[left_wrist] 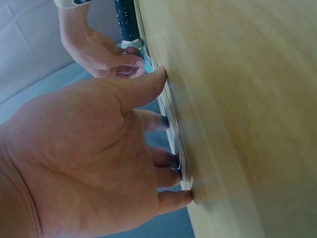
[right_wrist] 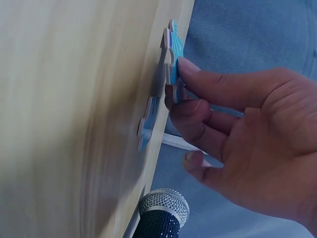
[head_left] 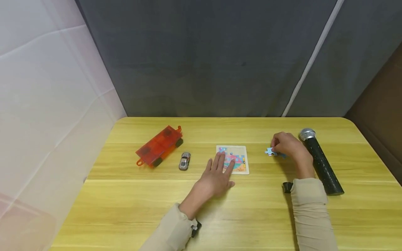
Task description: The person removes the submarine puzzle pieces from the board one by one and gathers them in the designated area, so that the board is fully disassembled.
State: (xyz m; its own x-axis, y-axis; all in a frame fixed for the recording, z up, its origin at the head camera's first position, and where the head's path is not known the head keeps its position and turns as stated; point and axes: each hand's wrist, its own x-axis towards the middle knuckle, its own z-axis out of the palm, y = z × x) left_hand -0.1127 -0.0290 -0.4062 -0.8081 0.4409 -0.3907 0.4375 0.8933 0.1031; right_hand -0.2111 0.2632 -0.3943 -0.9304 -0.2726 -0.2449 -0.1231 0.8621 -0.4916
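A small square jigsaw board [head_left: 247,164] with a pale frame lies mid-table, partly filled with colourful pieces. Over its lower left part my left hand [head_left: 216,181] is spread, palm down, fingertips touching the board and thumb out to the side. To the right of the board, my right hand [head_left: 290,146] pinches a light blue puzzle piece [right_wrist: 174,54] between thumb and index finger, just above the table. Another blue puzzle piece [right_wrist: 147,124] lies on the wood beneath that hand, mostly hidden by it in the head view.
A black microphone [head_left: 323,165] with a silver mesh head lies right of the right hand. Left of the board are a small silver toy car [head_left: 184,161] and a translucent red wheeled toy [head_left: 160,144]. A dark grey partition [head_left: 213,69] rises behind the table.
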